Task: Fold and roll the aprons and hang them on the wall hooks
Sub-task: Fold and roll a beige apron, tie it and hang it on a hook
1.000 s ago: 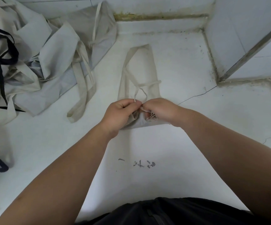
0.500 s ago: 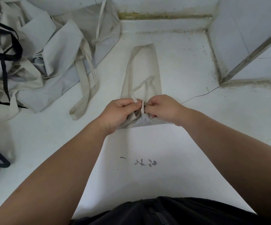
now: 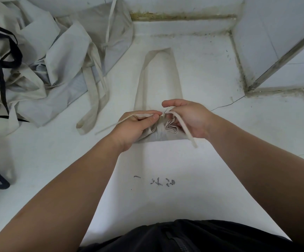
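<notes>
Left hand [image 3: 136,127]: thumb and fingers pinch the left tie [image 3: 114,124], which trails off to its outer side. Right hand [image 3: 188,119]: fingertips pinch the right tie [image 3: 186,133], which crosses the palm and hangs toward the person. The rolled apron [image 3: 163,136] lies between and under both hands on the floor [image 3: 211,70]. Its neck loop [image 3: 142,82] extends beyond the hands. A pile of aprons [image 3: 43,57] lies well left of the left hand.

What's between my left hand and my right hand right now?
In the head view, the rolled apron, its folds bunched, sits between the left hand and right hand, each pinching a tie strap.
</notes>
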